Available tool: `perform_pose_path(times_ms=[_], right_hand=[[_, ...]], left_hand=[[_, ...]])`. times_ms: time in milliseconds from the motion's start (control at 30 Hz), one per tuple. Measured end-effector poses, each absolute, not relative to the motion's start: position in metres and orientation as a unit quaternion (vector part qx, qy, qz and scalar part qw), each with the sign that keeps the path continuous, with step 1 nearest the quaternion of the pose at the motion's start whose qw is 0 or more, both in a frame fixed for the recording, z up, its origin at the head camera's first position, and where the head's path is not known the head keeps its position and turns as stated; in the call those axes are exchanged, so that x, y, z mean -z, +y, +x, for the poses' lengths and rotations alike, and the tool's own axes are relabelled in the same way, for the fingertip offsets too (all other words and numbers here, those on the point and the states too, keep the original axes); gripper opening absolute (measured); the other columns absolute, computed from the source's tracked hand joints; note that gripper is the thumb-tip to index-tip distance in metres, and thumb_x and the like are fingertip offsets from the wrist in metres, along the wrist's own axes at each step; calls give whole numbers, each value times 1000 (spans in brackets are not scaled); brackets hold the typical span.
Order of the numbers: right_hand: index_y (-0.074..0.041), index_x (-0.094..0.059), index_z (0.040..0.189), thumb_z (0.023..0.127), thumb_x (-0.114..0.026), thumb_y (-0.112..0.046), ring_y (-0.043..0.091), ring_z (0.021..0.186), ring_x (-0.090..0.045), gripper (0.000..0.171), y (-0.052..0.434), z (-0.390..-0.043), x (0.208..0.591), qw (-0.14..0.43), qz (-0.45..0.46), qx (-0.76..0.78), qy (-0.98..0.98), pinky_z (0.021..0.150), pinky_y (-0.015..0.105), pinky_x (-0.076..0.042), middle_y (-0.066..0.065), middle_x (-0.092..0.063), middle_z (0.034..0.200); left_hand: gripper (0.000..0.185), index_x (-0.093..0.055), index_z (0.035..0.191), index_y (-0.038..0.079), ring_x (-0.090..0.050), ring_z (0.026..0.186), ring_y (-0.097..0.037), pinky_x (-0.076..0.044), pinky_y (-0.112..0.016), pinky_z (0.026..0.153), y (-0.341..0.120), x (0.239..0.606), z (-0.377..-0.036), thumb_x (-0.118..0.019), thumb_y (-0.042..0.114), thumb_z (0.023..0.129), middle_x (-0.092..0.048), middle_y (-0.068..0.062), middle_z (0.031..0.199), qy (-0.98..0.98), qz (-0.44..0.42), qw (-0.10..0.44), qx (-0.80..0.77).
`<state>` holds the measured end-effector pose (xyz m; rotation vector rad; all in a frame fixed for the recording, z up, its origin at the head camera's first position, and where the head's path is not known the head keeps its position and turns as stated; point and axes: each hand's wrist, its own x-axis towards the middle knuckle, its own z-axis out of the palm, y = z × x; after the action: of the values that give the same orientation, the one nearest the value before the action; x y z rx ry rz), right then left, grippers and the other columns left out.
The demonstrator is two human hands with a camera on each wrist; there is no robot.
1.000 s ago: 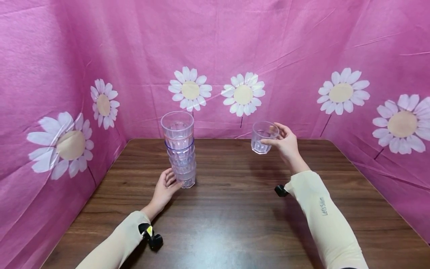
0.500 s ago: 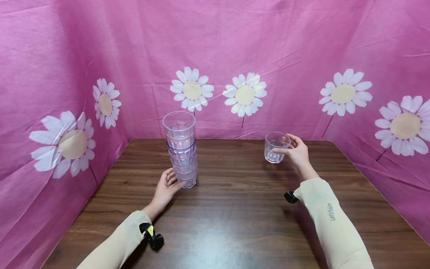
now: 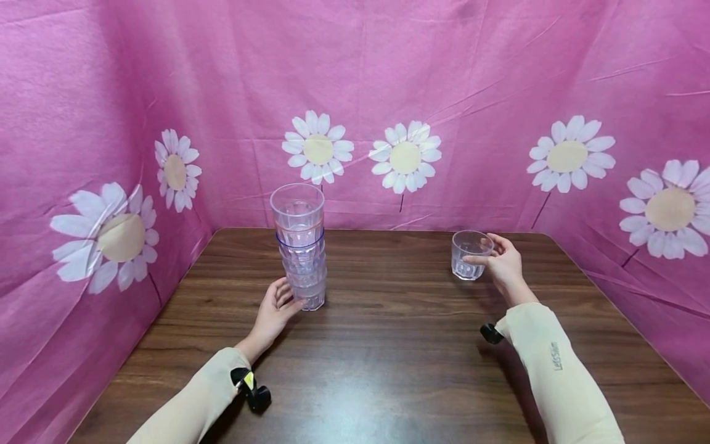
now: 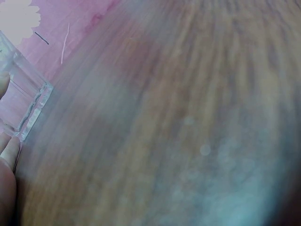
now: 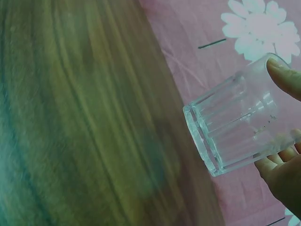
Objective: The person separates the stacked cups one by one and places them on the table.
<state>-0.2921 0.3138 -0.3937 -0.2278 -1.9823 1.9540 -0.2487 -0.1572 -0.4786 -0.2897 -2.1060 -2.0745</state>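
Note:
A tall stack of clear plastic cups (image 3: 302,256) stands upright left of the table's middle, one rim banded orange and another blue. My left hand (image 3: 272,316) is at its foot, thumb in front and fingers round the left side of the bottom cup (image 4: 28,101). Off to the right, my right hand (image 3: 506,268) grips a single clear cup (image 3: 467,267) from its right side, mouth up, close over the far part of the table. In the right wrist view the thumb lies near the rim of this faceted cup (image 5: 235,125), with fingers on the opposite side.
The dark wood-grain table (image 3: 383,345) reaches to a pink cloth (image 3: 355,68) printed with white daisies at the back and both sides. Each wrist carries a small black camera, like the one on the left (image 3: 257,398). Pale sleeves cover both forearms.
My right hand has carried its cup rightward and down, nearer the tabletop. The left hand and the stack have stayed in place.

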Motion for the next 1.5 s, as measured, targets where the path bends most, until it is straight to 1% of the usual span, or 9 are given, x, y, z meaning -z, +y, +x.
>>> perform_pose_path(times_ms=[200,333,633,867,1000,1133,1267,1367,1500], right_hand=[[3,-42,139,66,-81,18,7,103,-54,84,320,-293,404,168,-97,-671,-715,82,8,-48,-6,-58,107],[0,-44,135,64,-81,19,4,96,-54,82,321,-293,409,171,-105,-673,-712,79,7,-48,-13,-58,98],[7,-36,142,66,-82,17,1,91,-55,89,325,-290,416,172,-109,-688,-697,74,7,-50,-14,-59,95],[-5,-47,129,58,-93,3,5,97,-56,85,331,-292,425,184,-99,-661,-721,77,8,-50,-13,-60,101],[-7,-47,126,58,-94,0,9,100,-56,83,333,-292,427,183,-88,-662,-722,76,9,-50,-6,-60,106],[1,-39,134,67,-88,4,11,102,-53,83,333,-292,424,166,-83,-639,-747,77,8,-48,-3,-55,109],[8,-27,141,75,-85,-1,14,106,-51,88,334,-290,418,143,-66,-583,-797,78,6,-45,12,-51,125],[12,-23,144,77,-84,-4,23,112,-51,91,335,-289,414,126,-53,-551,-823,77,5,-44,27,-45,137],[14,-21,145,78,-83,-6,37,122,-46,94,337,-289,410,103,-44,-530,-841,78,5,-41,33,-42,141]], left_hand=[[61,-33,138,-13,-51,124,-34,-48,-25,99,-158,479,-248,-65,-16,85,-46,-34,137,-710,-95,91,691],[64,-31,139,-13,-47,127,-38,-49,-19,95,-157,477,-249,-63,-18,85,-44,-34,139,-699,-92,76,705],[64,-30,140,-13,-46,128,-38,-47,-18,96,-158,476,-249,-62,-18,86,-43,-33,141,-701,-86,65,705],[63,-30,140,-13,-45,129,-40,-47,-21,97,-158,476,-249,-63,-16,87,-43,-34,140,-701,-90,70,704],[62,-31,140,-12,-46,129,-40,-46,-20,98,-158,476,-249,-62,-16,87,-44,-33,140,-705,-87,70,701],[63,-30,141,-12,-45,130,-41,-45,-22,100,-159,477,-249,-63,-16,87,-44,-32,141,-708,-84,68,698],[63,-32,141,-10,-44,131,-41,-46,-27,103,-159,477,-250,-64,-15,87,-45,-31,142,-710,-79,67,697],[63,-32,141,-10,-45,131,-41,-46,-30,104,-158,477,-251,-64,-14,88,-45,-31,141,-710,-78,66,697],[64,-31,142,-9,-44,132,-40,-45,-29,105,-158,476,-251,-64,-14,88,-45,-30,142,-707,-77,60,700]])
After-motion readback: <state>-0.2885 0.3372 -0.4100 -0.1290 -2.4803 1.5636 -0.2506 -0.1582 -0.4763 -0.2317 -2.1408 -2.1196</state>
